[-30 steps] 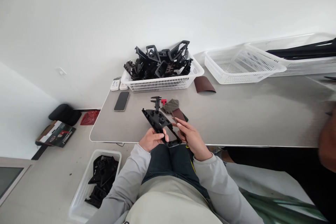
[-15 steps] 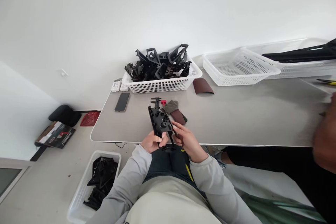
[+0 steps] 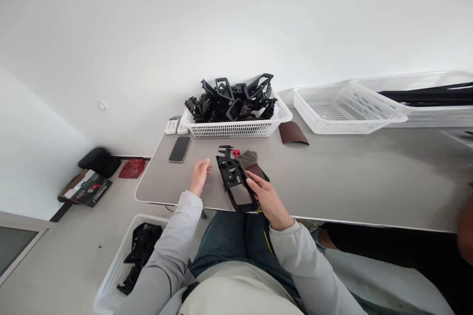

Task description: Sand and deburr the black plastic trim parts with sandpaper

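My right hand [image 3: 269, 199] grips the right edge of a black plastic frame [image 3: 232, 179], a part with small posts and a large rectangular opening at its near end. It is tilted over the front edge of the table. To its left, my left hand [image 3: 200, 176] is off the part, above the table, fingers loosely apart and holding nothing. Just beyond the frame lie a black caliper [image 3: 225, 151], a small red piece [image 3: 236, 153] and a grey cloth [image 3: 248, 158]. A brown sheet [image 3: 255, 173], like sandpaper, is partly hidden behind the frame and right hand.
A white basket [image 3: 231, 131] heaped with black plastic parts stands against the wall. Left of it are a phone [image 3: 179, 149] and white boxes [image 3: 172, 126]; right, another brown sheet [image 3: 293, 133] and a white basket [image 3: 343, 127]. A floor bin [image 3: 111, 275] holds black parts. Someone's arm shows far right.
My left hand has let go of the black plastic frame and moved left. The frame has turned, its opening now facing up, with my right hand still on it. The view has shifted slightly.
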Tool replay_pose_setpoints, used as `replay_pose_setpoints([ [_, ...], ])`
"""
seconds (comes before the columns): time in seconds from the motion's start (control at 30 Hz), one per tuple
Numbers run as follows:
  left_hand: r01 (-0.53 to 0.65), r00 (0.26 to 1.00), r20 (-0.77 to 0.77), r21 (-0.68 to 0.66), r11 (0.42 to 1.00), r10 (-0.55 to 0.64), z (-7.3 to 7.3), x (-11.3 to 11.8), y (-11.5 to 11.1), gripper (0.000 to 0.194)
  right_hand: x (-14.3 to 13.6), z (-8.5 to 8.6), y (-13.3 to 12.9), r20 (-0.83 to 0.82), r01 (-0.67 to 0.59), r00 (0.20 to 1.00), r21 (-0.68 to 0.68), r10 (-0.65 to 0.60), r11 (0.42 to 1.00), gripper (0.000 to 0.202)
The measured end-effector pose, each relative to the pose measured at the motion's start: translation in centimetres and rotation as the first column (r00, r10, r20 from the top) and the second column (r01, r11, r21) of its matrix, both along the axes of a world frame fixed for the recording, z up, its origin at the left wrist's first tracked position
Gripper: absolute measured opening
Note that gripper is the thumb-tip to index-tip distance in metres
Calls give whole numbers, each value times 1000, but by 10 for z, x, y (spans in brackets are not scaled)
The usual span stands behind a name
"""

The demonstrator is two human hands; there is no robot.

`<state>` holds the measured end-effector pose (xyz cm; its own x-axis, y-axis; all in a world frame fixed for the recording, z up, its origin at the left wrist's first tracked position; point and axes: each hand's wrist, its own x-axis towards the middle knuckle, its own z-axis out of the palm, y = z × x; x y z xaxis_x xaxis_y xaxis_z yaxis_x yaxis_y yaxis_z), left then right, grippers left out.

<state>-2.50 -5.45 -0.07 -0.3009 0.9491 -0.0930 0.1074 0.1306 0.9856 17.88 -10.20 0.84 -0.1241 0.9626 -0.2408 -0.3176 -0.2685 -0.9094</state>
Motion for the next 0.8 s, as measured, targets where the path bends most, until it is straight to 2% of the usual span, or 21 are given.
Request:
replay_pose_setpoints([
  [0.03, -95, 978, -182, 31, 995, 99, 3, -11, 12, 28, -2, 0, 4, 14, 5, 1000, 7, -5, 1000, 52],
  [0.07, -182, 910, -371, 47, 982, 186, 6, -22, 24, 28, -4, 0, 8, 28, 10, 1000, 8, -10, 1000, 51],
  [0.1, -241, 807, -545, 48, 969, 227, 9, -33, 35, 34, -6, -1, 13, 41, 13, 999, 5, -13, 1000, 50],
  [0.17, -364, 593, -774, -14, 931, 220, 14, -51, 55, 50, -10, 0, 24, 57, 2, 998, -12, -1, 1000, 51],
  [0.2, -427, 520, -834, -65, 902, 186, 15, -59, 64, 55, -11, 0, 30, 63, -8, 998, -18, 9, 1000, 51],
  [0.3, -491, 471, -867, -108, 864, 160, 17, -73, 86, 55, -15, 1, 48, 83, -37, 996, -1, 37, 999, 48],
  [0.4, -509, 447, -882, -114, 853, 148, 14, -80, 99, 50, -15, 4, 64, 91, -54, 994, 7, 54, 998, 46],
  [0.63, -486, 385, -919, -121, 865, 88, 10, -88, 101, 55, -16, 14, 86, 46, -43, 998, -94, 48, 995, 52],
  [0.73, -500, 400, -902, -67, 864, 161, 10, -85, 96, 61, -16, 17, 92, 20, -53, 998, -126, 56, 991, 58],
  [0.8, -486, 462, -842, 20, 873, 277, 10, -75, 93, 65, -16, 18, 95, -1, -68, 998, -130, 69, 989, 61],
])
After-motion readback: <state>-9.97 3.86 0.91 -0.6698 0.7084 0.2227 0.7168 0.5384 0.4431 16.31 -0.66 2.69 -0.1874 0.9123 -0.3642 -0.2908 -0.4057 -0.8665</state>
